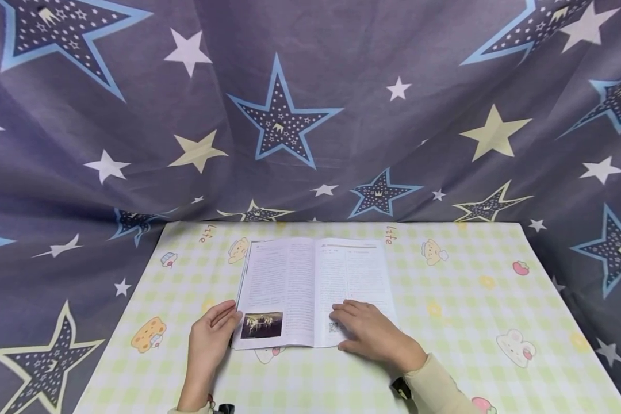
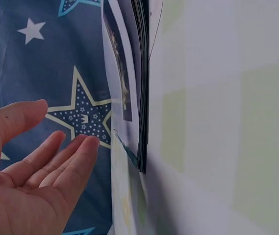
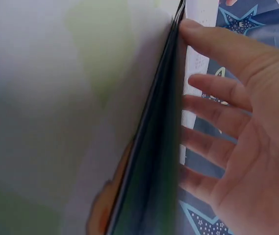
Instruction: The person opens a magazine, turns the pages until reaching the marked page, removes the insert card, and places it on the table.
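An open magazine [image 1: 274,270] lies on the table, with printed columns on both pages and a dark photo [image 1: 261,325] low on the left page. Beside its lower left edge is my left hand [image 1: 209,342]. In the left wrist view that hand [image 2: 43,178] has loosely bent fingers and nothing between them; the magazine's edge [image 2: 142,98] stands a little apart from the fingertips. My right hand [image 1: 372,330] rests on the lower part of the right page, partly covering a small square code [image 1: 333,327]. The right wrist view shows its fingers [image 3: 213,110] extended and spread against the pages.
A checked tablecloth [image 1: 460,322] with cartoon prints covers the table under the magazine. Behind and around the table hangs a dark curtain [image 1: 372,132] with star patterns. Dark bands or straps [image 1: 401,388] sit at both wrists.
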`<state>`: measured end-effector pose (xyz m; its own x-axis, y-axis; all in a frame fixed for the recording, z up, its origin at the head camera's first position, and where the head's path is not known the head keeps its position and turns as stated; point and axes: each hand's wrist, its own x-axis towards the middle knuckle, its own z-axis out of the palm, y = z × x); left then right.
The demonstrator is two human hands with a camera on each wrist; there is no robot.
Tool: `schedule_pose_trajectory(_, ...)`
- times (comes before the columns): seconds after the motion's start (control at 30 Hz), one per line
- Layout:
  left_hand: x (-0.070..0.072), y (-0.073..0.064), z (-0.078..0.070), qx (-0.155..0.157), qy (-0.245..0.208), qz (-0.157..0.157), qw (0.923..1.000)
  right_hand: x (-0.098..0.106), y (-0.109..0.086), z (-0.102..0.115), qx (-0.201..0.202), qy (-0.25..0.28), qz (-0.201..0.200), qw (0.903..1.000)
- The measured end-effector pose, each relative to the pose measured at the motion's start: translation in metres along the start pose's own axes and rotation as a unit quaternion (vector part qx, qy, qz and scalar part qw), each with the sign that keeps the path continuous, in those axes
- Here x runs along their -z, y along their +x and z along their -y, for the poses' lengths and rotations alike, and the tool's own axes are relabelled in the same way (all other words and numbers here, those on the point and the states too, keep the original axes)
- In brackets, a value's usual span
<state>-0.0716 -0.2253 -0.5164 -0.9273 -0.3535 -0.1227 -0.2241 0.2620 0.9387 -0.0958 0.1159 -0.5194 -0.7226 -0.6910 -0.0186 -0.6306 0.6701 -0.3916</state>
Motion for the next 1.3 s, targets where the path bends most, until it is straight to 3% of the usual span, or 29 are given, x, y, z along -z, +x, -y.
schedule_pose_trajectory(0.23, -0.003, -0.001, -0.003, -0.003, 0.012, 0.005, 0.9999, 0.011, -0.010, -0.005, 0.011, -0.013, -0.034, 0.9993)
schedule_pose_trajectory(0.47, -0.005, -0.002, -0.004, -0.009, 0.015, 0.003, 0.9998, 0.022, -0.025, -0.023, -0.021, -0.058, -0.128, 0.9899)
schedule_pose_trajectory(0.7, -0.012, -0.002, -0.004, -0.013, -0.007, 0.025, 0.9996, 0.025, -0.033, -0.034, -0.104, -0.097, -0.236, 0.9612)
schedule_pose_trajectory(0.83, -0.021, -0.003, -0.007, -0.014, -0.011, 0.041, 0.9990, 0.022, -0.032, -0.031, -0.166, -0.078, -0.248, 0.9513)
schedule_pose_trajectory(0.93, -0.030, -0.005, -0.011, -0.022, -0.016, 0.058, 0.9979, 0.019, -0.028, -0.027, -0.182, -0.050, -0.246, 0.9507)
schedule_pose_trajectory(1.03, -0.041, -0.007, -0.014, -0.032, -0.021, 0.076, 0.9963, 0.016, -0.024, -0.022, -0.164, -0.005, -0.249, 0.9546)
schedule_pose_trajectory(1.17, -0.055, -0.009, -0.020, -0.043, -0.037, 0.105, 0.9928, 0.015, -0.017, -0.016, -0.108, 0.046, -0.259, 0.9588)
schedule_pose_trajectory(1.3, -0.067, -0.012, -0.025, -0.057, -0.045, 0.133, 0.9885, 0.014, -0.012, -0.012, -0.067, 0.062, -0.262, 0.9609)
